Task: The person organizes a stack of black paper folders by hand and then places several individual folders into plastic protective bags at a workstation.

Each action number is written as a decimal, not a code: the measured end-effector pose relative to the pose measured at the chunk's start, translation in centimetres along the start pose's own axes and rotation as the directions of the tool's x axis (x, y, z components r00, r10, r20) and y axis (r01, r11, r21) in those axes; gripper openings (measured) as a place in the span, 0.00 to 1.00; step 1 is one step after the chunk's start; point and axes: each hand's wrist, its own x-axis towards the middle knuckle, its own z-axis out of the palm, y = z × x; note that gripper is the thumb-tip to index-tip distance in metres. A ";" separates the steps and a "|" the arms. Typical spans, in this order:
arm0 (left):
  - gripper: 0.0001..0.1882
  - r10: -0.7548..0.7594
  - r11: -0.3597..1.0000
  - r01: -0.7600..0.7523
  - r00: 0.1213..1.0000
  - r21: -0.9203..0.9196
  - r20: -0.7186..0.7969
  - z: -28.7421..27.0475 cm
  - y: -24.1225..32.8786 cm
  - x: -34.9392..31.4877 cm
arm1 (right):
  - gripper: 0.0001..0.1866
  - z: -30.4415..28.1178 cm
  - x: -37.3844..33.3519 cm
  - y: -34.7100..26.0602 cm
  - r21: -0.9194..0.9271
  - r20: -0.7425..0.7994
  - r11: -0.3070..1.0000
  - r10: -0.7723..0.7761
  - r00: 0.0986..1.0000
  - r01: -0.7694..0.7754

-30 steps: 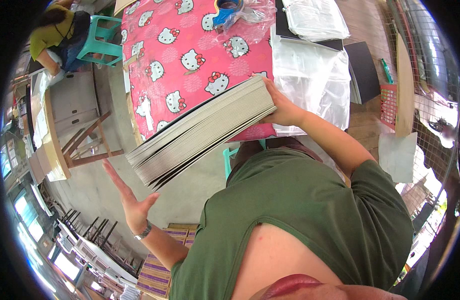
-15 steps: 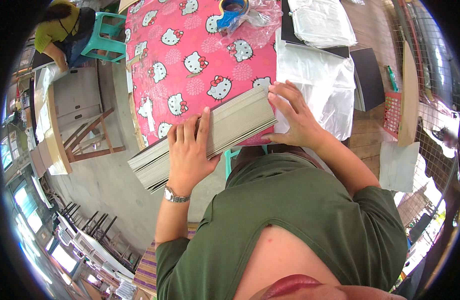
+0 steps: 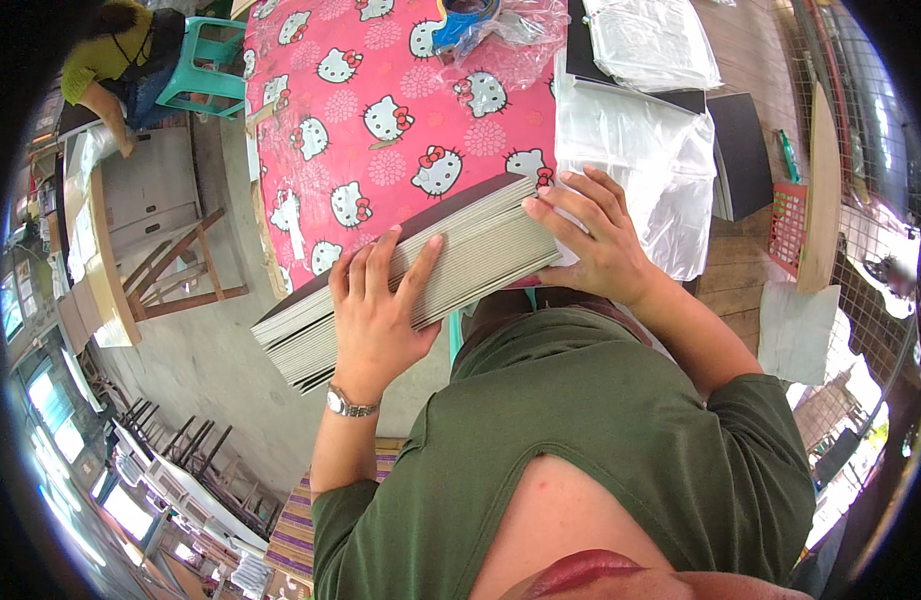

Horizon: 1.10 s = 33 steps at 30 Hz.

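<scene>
I find the stack (image 3: 411, 285) of thin grey sheets under a dark cover lying tilted across the near edge of the table (image 3: 311, 130), its left end hanging out past the edge over the floor. My left hand (image 3: 376, 315) lies flat on the stack's side, fingers spread and open, pressing rather than clasping. My right hand (image 3: 596, 235) is curled round the stack's right end, fingers over the top, gripping it. In my judgement the sheets will hold square only if both hands press evenly toward each other and the overhanging end is kept supported; loose sheets could fan out there.

Just beside the right hand lies a clear plastic bag (image 3: 646, 160); I cannot tell what it holds. At the far edge of the table sit a tape roll (image 3: 466, 20) and crumpled plastic wrap (image 3: 526, 40). A red basket (image 3: 786, 225) stands well off to the right, with a green pen (image 3: 787, 155) just beyond it; its contents are not visible.
</scene>
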 end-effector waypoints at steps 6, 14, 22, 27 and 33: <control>0.49 -0.009 1.000 0.009 1.000 -0.013 -0.026 0.2 0.3 -0.3 | 0.42 -0.2 -0.3 -0.3 0.039 -0.005 0.999 -0.001 1.000 0.001; 0.50 -0.023 1.000 0.023 0.999 -0.010 -0.030 0.2 0.4 -0.3 | 0.39 -0.4 -0.2 -0.5 0.046 0.007 0.999 -0.021 1.000 0.020; 0.50 -0.027 1.000 0.027 0.999 -0.013 -0.019 0.1 0.5 -0.3 | 0.38 -0.4 -0.6 -0.9 0.004 -0.011 1.000 -0.020 1.000 0.020; 0.50 -0.020 1.000 0.019 1.000 -0.015 -0.021 0.2 0.3 -0.1 | 0.39 -0.5 -0.2 -0.9 0.044 -0.012 0.999 -0.013 1.000 0.014; 0.49 -0.014 1.000 0.013 1.000 -0.009 -0.017 0.1 0.4 -0.3 | 0.43 -0.3 -0.3 -1.1 0.144 -0.014 0.989 0.030 0.999 -0.028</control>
